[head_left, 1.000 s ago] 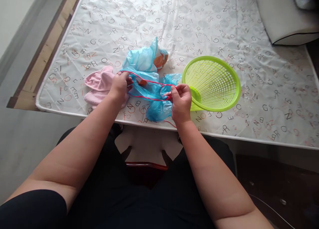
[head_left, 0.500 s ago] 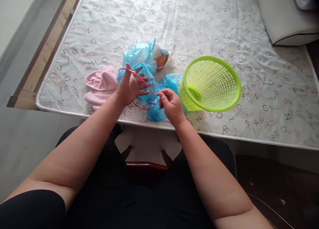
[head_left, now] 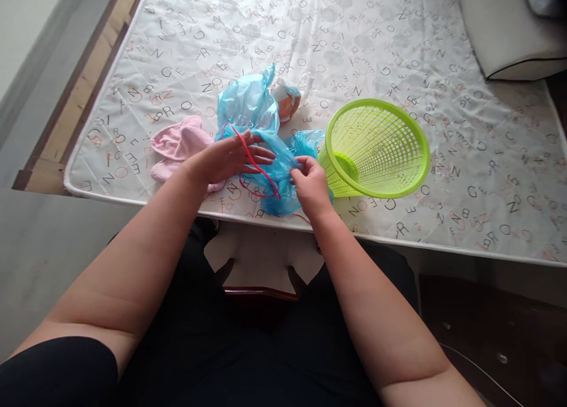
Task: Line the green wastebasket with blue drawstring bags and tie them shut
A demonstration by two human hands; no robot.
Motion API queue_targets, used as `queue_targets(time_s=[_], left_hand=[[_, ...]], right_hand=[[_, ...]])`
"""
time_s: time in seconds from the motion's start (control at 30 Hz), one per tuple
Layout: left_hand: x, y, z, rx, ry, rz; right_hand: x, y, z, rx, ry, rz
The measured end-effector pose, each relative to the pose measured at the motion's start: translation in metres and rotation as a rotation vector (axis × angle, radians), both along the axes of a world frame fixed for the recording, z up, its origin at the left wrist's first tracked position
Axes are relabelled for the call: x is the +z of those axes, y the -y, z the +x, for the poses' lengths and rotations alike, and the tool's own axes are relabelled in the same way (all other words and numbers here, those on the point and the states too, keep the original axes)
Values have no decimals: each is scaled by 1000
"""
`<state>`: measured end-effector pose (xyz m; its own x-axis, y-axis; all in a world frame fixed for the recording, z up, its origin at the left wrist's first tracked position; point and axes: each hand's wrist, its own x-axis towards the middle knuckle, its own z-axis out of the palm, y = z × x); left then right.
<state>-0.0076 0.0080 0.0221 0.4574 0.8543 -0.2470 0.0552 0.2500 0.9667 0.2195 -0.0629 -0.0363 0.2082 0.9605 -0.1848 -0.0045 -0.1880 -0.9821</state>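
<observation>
Along the near edge of the table (head_left: 177,58), I have the left hand (head_left: 225,159) wide, fingers extended, with a red string (head_left: 257,166) draped across it; the fingers seem to serve as a hook for the loop. My right hand (head_left: 311,185) is narrow, pinching a blue plastic bag (head_left: 279,156), apparently to draw it out toward the right. The bag lies between both hands; I cannot tell whether the blue heap beyond is one piece with it. Pink cloth (head_left: 177,140) lies left, partly behind the left hand. Right, a green basket (head_left: 376,193) stands mouth upward, perhaps placed aside for elbow room.
</observation>
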Motion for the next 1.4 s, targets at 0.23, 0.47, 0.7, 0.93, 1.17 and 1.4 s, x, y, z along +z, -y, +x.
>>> queue_targets(time_s=[0.23, 0.47, 0.7, 0.93, 1.17, 1.4], left_hand=[[32, -8, -31, 170, 114, -190], [-7, -40, -54, 565, -148, -131], [-6, -50, -59, 913, -101, -11], [-9, -47, -51, 687, -205, 90], [-23, -19, -28, 136, -581, 572], [-37, -15, -18, 141, -809, 641]], right_hand=[[8, -5, 12, -43, -403, -12], [9, -5, 12, -61, -445, -24], [7, -8, 11, -52, -356, -42], [6, 0, 7, 18, -27, 0], [2, 4, 1, 115, 56, 72], [-6, -6, 7, 32, -28, 227]])
